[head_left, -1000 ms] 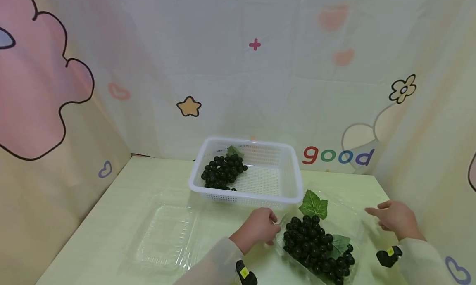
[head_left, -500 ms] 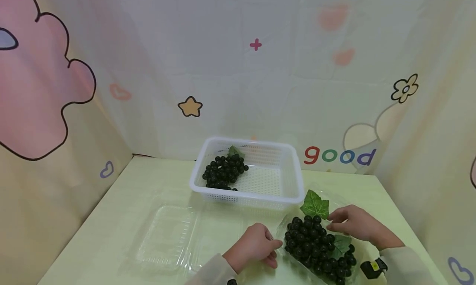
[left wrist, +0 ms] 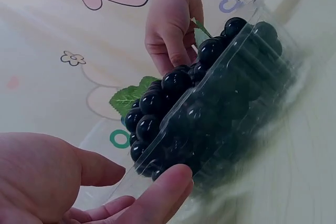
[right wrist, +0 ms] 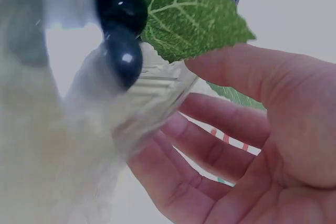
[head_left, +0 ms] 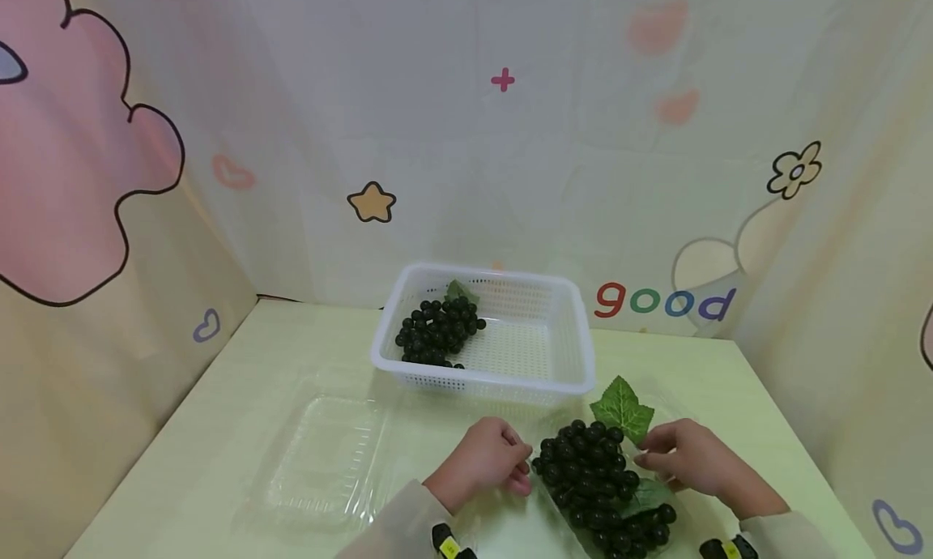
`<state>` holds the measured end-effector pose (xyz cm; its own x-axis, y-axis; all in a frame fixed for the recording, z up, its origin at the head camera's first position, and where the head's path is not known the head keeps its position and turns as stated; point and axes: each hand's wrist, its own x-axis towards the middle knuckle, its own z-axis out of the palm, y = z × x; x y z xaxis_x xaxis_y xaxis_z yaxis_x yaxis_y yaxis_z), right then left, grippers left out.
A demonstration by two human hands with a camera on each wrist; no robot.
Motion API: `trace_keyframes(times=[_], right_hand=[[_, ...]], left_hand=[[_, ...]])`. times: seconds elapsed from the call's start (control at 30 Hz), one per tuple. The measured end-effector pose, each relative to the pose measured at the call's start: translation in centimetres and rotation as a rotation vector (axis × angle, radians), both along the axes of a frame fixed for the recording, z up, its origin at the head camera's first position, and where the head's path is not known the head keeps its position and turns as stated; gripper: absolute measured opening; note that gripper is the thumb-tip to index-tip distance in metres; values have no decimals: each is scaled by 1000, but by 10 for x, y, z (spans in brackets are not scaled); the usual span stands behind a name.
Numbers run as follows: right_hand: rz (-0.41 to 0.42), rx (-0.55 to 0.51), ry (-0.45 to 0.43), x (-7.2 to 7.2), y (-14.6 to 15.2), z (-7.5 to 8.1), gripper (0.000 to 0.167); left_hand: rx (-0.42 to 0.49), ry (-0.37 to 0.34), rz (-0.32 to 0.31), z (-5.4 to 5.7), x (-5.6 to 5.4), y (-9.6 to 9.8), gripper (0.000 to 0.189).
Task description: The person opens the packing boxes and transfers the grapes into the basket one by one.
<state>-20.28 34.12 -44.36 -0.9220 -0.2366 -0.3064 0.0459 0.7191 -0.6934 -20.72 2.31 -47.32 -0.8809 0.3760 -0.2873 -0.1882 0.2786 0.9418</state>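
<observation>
Glossy round black grapes [head_left: 594,486] with a veined green leaf [head_left: 622,407], heaped in a clear ridged plastic tray [left wrist: 247,108] on the pale worktop [head_left: 219,429]. Left hand [head_left: 484,464] and right hand [head_left: 685,459] curled around opposite tray rims.

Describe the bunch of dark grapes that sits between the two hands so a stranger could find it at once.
Start at the white perforated plastic basket at the back of the pale green table. Nearer the camera, to its right, a bunch of dark grapes lies in a clear plastic tray, with the left hand and right hand on either side. Unlike the basket's smaller bunch, it sits in clear packaging.
</observation>
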Motion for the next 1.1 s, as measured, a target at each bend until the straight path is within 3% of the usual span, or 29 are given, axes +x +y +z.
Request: trace_keyframes(times=[0.17, 0.4, 0.57, 0.87, 1.1], right_hand=[[-38, -43, -30, 10, -8, -6, 32], [-107, -76, -41, 20, -19, -11, 41], [-135, -110, -52, 27, -29, -11, 46], [-196, -106, -55, 33, -48, -14, 48], [-192, -97, -47, 34, -57, -16, 52]], left_hand=[[-50, 36, 9, 4, 1, -4, 13], [-108, 74, -10, 7, 3, -8, 38], [-146, 89, -10, 7, 4, -10, 45], [-261, 171, -69, 14, 2, -21, 45], [-308, 180, -72, 20, -2, -27, 45]])
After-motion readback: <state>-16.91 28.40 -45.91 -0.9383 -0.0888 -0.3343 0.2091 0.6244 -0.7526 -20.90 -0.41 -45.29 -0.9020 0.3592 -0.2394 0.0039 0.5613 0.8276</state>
